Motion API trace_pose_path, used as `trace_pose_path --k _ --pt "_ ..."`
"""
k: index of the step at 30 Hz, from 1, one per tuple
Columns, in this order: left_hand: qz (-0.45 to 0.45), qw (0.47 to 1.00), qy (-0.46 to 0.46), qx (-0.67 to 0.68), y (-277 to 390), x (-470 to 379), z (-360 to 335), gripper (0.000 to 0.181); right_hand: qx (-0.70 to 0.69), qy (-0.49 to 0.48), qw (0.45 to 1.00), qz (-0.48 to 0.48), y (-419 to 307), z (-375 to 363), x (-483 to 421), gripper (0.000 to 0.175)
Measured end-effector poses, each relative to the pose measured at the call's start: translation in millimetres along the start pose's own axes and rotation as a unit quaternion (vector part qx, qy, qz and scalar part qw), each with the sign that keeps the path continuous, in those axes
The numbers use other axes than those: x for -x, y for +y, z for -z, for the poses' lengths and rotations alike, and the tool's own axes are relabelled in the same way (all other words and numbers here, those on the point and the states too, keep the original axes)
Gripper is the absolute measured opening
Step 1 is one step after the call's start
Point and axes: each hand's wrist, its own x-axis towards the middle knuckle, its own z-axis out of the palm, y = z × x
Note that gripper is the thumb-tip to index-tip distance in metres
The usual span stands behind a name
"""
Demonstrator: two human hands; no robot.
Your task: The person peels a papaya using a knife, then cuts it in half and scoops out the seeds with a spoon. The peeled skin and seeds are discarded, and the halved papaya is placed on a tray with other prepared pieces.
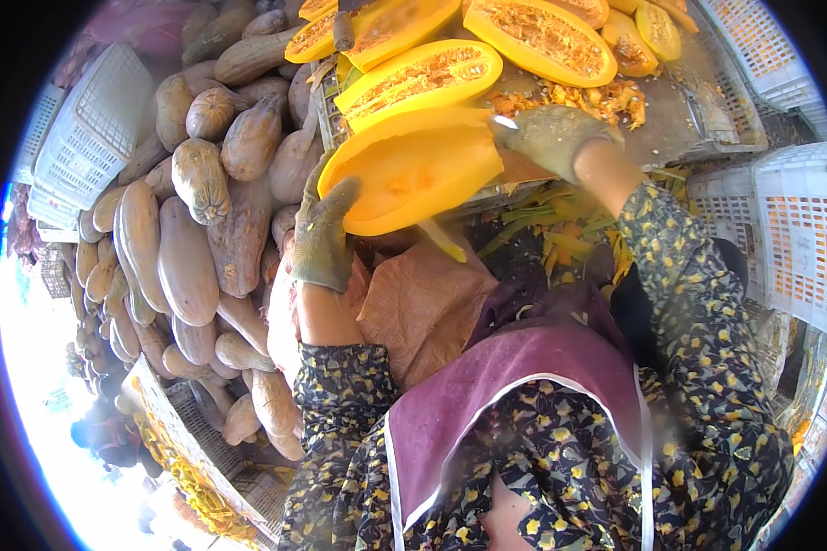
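Observation:
My left hand (325, 231), in a soiled work glove, grips a hollowed, peeled half of an orange-yellow squash (413, 172) by its left end, thumb over the rim. The cut face is tilted up towards me and its cavity is scraped smooth. At the squash's right end is my gloved right hand (558, 141), its fingers closed around a small tool with a bright metal tip (505, 122); the rest of the tool is hidden. A strip of peel (444, 241) hangs below the squash. Just beyond lies another squash half (420, 82) with seeds and stringy pulp inside.
Whole tan squashes (189, 262) are heaped on the left beside white plastic crates (93, 131). More crates (792, 227) stand at the right. Scooped pulp (593, 100) and a metal loop (695, 113) lie on the work board (668, 141). Peelings (558, 227) cover the ground below.

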Motion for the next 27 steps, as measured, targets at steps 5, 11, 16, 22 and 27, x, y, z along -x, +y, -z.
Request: trace_pose_path --k 5,11,16,22,27 --pt "-0.039 0.997 0.005 -0.059 -6.3 -0.9 5.3 0.063 -0.071 -0.038 0.988 0.132 -69.4 -0.6 -40.9 0.058" --pt "-0.062 0.986 0.048 -0.147 -13.9 -3.1 8.5 0.065 0.081 -0.166 0.979 -0.089 -15.2 45.5 -18.4 0.068" --pt "-0.112 0.976 0.031 -0.184 -26.9 -14.4 22.8 0.064 0.075 -0.015 0.997 0.03 -4.5 16.5 -16.9 0.057" --pt "-0.164 0.983 -0.042 -0.066 -24.6 -0.9 47.4 0.065 -0.079 0.046 0.991 -0.093 44.3 -14.3 -12.4 0.047" --pt "-0.101 0.995 0.003 -0.026 6.2 32.3 32.0 0.062 -0.334 0.192 0.911 -0.145 95.3 -32.2 64.7 0.053"
